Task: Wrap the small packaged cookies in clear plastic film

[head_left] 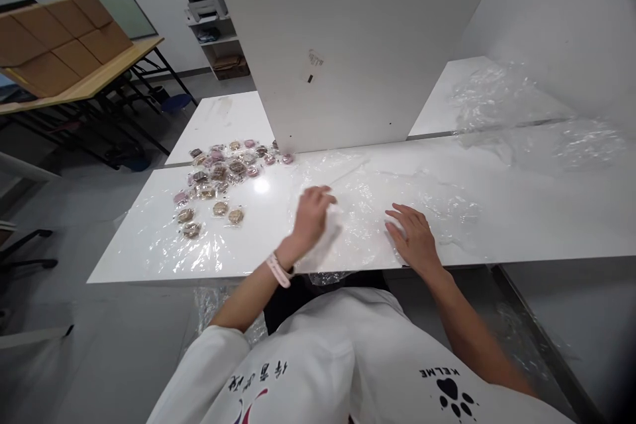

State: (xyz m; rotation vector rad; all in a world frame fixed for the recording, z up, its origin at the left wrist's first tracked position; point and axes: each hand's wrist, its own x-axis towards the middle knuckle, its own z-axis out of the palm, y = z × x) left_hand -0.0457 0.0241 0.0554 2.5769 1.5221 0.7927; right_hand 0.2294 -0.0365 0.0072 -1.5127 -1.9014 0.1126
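A large sheet of clear crinkled plastic film (pixel 365 195) lies spread on the white table before me. My left hand (pixel 312 217), with a pale wristband (pixel 279 270) on the wrist, is over the film's left part. Its fingers are curled, and a pale blurred patch shows beside them; what they hold, if anything, I cannot make out. Toward the film's right part, my right hand (pixel 413 236) is open, fingers stretched out and apart, low over the film. Many small wrapped biscuit-like discs (pixel 219 173), brown, tan and pink, are gathered left of my left hand.
A tall white panel (pixel 342 40) stands upright at the table's back. More crumpled clear plastic (pixel 586 146) lies at the right. The table's front edge is close to my body. Cardboard boxes (pixel 74 36) sit on a wooden table at the far left, and a printer (pixel 205 3) on shelves behind.
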